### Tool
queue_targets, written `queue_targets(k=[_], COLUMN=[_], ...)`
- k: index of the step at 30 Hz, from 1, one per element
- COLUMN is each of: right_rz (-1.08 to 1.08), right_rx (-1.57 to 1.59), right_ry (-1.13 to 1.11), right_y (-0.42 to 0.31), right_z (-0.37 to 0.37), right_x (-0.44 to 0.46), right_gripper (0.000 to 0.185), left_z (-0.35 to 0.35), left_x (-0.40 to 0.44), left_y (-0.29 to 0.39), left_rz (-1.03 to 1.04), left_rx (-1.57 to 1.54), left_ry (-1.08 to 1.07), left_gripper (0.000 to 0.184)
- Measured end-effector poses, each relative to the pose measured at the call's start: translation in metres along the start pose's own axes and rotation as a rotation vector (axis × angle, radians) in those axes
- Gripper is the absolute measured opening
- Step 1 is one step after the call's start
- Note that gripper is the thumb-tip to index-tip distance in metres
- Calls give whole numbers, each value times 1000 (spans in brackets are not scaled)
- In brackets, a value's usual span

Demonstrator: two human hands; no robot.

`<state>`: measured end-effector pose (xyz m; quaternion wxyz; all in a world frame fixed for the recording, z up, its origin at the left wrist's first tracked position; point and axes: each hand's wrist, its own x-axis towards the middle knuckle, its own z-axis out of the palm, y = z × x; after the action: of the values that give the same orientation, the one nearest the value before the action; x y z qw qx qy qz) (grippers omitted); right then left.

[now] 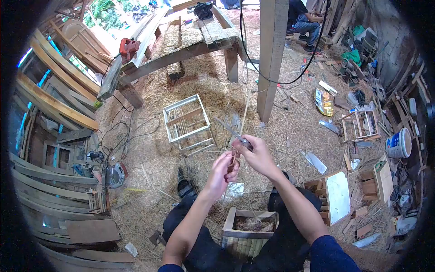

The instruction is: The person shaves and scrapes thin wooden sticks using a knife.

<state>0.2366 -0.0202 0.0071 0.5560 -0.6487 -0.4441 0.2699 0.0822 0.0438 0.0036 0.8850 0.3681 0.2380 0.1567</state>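
My right hand (pixel 257 158) is closed around the dark handle of a knife (pixel 231 130), whose blade points up and to the left. My left hand (pixel 219 174) is closed just below it, with its fingers round a thin pale strip (pixel 246 109), seemingly wood or bamboo, that runs up away from me and down past the hand. A small reddish-brown piece shows at the left fingertips; its kind is unclear. The two hands nearly touch. Beyond them on the floor stands a small slatted wooden frame (pixel 186 131). Between my legs is a wooden box-like frame (pixel 244 234).
A wooden workbench (pixel 181 53) with a red power tool (pixel 129 47) stands ahead. A wooden post (pixel 271 59) and a hanging black cable are to its right. Planks lean at left near a circular saw (pixel 116 175). A white bucket (pixel 398 144) and another person (pixel 304 25) are at right.
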Motion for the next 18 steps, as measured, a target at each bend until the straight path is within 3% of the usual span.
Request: queue_targets(k=[4, 8, 11, 14, 18], right_rz=[-58, -101, 121, 258, 277], right_rx=[-37, -34, 31, 379, 434], right_ry=[-14, 72, 36, 139, 173], right_y=[17, 19, 12, 20, 10], right_z=[0, 4, -1, 16, 25], right_x=[1, -3, -5, -11, -19], right_gripper=[18, 18, 18, 19, 20], left_z=[-1, -5, -4, -6, -7], left_x=[-7, -9, -8, -7, -5], left_y=[-1, -10, -15, -19, -23], left_rz=[-47, 30, 125, 162, 158], left_rx=[5, 127, 294, 284, 206], left_ry=[35, 94, 153, 201, 195], left_gripper=[14, 18, 23, 26, 25])
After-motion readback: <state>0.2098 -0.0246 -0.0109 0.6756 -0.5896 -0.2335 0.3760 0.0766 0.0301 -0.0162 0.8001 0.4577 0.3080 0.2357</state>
